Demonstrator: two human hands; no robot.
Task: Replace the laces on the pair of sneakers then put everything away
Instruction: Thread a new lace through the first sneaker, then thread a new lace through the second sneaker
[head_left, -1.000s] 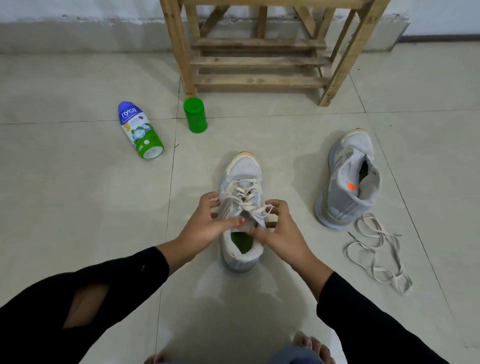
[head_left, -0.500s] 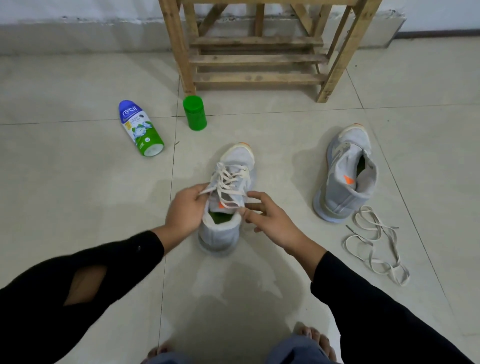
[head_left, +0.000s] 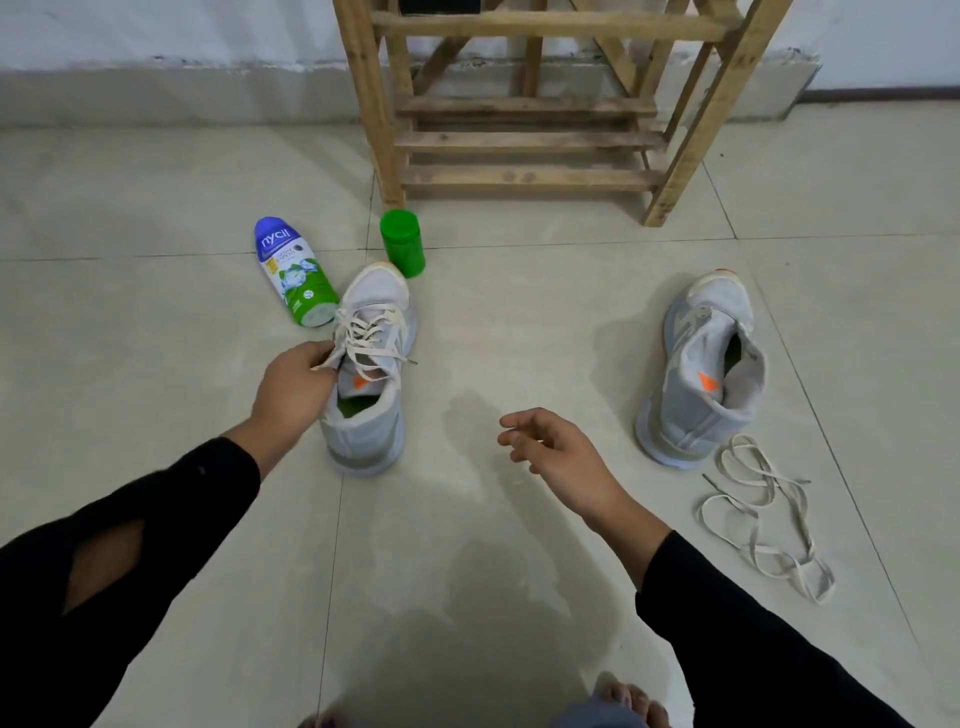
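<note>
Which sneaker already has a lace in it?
The left sneaker, gripped by the left hand beside the bottle: lace criss-crosses its eyelets. The right sneaker has none; a loose lace lies on the floor beside it.

Soft, flat indoor light, a little dim, no hard glare. Broad blurry shadow over the tiled floor (head_left: 156, 322) at bottom centre, a fainter one left of the unlaced sneaker (head_left: 696, 332). Wide-angle bowing splays the wooden rack (head_left: 524, 140); detail slightly soft

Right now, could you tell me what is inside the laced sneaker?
Inside the laced sneaker, a green insole shows at the heel; further forward, the tongue and laces cover it.
</note>
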